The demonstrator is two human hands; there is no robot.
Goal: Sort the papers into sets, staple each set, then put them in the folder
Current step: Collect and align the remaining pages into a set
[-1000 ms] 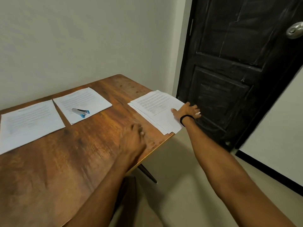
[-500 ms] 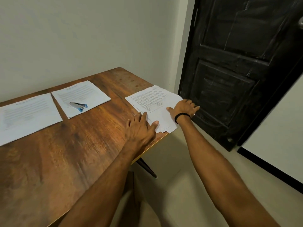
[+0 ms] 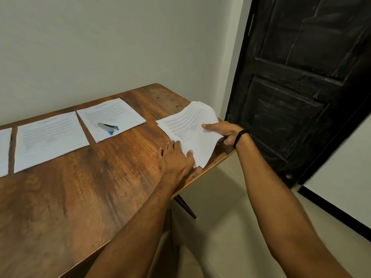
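Note:
A loose stack of printed papers (image 3: 188, 127) lies at the right end of the wooden table (image 3: 84, 193). My right hand (image 3: 224, 131) grips the stack's right edge, thumb on top and fingers beneath, and that edge curls up off the table. My left hand (image 3: 174, 159) presses flat on the stack's near left corner. A grey and blue stapler (image 3: 108, 127) rests on a separate paper set (image 3: 111, 117) further left. Another paper set (image 3: 48, 141) lies left of that, and a third sheet (image 3: 4, 151) is cut off at the frame's left edge. No folder is in view.
The table's right edge (image 3: 212, 167) runs just under the stack, with pale floor (image 3: 220, 227) below it. A black door (image 3: 301, 87) stands close beyond the table end. A plain wall (image 3: 100, 47) backs the table.
My right hand went from lying flat on the stack to gripping its right edge and lifting it. My left hand slid across the table onto the stack's near corner.

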